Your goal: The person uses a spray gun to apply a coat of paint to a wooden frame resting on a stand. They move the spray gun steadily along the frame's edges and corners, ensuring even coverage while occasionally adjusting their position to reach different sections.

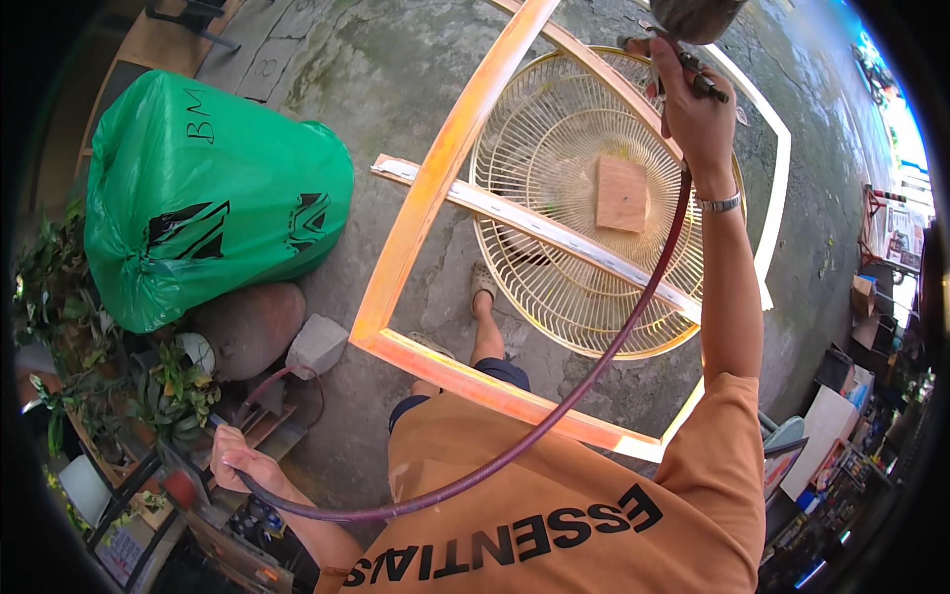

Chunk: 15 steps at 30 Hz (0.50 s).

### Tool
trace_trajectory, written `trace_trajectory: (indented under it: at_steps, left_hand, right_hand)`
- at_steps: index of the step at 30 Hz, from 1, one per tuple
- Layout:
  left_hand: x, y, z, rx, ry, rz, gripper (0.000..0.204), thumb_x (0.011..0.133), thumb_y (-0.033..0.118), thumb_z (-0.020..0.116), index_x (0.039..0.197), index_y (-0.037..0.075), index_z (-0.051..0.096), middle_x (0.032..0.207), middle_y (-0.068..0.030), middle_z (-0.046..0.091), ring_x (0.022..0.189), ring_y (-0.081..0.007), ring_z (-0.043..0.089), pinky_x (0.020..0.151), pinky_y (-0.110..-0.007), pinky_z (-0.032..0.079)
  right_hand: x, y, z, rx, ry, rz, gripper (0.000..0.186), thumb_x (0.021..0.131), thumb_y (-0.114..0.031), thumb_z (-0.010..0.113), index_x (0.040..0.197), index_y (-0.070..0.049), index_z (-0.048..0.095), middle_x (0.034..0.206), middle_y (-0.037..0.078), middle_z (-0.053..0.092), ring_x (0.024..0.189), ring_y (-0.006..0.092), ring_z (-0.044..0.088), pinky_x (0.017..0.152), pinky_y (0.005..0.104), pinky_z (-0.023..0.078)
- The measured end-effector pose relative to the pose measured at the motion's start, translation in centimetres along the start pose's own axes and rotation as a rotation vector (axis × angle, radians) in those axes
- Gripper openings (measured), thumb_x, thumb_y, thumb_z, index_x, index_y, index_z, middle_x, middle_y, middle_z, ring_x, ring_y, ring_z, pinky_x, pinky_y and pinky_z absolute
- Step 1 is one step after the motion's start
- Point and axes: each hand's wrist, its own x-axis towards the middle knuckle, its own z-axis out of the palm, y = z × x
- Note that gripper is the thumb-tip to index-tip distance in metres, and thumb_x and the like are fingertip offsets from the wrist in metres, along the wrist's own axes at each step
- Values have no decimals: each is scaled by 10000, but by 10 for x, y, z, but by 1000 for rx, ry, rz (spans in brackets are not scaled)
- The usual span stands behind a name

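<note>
Down at lower left, the left hand (237, 457) is closed around the dark red hose (554, 426), which arcs to upper right, where the right hand (693, 104) grips the spray gun (693, 45) above the orange wooden frame (435, 188) and fan guard (574, 198).

Glossy wet-looking wooden frame (435, 188), wire-metal fan grille (564, 148), smooth rubber hose (554, 416), shiny plastic bag (208, 188), rough concrete floor (396, 59).

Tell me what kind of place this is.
Probably an outdoor work yard, used for spray finishing. The ground is bare stained concrete, the right hand holds a spray gun fed by a hose over a wooden frame, and potted plants stand alongside.
</note>
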Motion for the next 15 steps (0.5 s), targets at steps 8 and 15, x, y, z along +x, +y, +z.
trace_trajectory:
  at_steps: [8,15]
  left_hand:
    - [0,-2,-1,-10,22,-8,588,1069,416,399,608,81,253,597,-16,235,559,-156,253,538,-317,218]
    - [0,-15,-6,-148,14,19,585,1069,425,390,610,81,274,596,-9,245,558,-151,244,535,-312,216]
  right_hand:
    - [-29,-15,-6,109,-74,52,318,969,-369,655,984,-77,782,570,-23,590,375,39,438,359,233,321]
    - [-86,-57,-7,161,-163,209,368,958,-364,676,1062,-20,751,625,6,624,439,26,461,401,220,346]
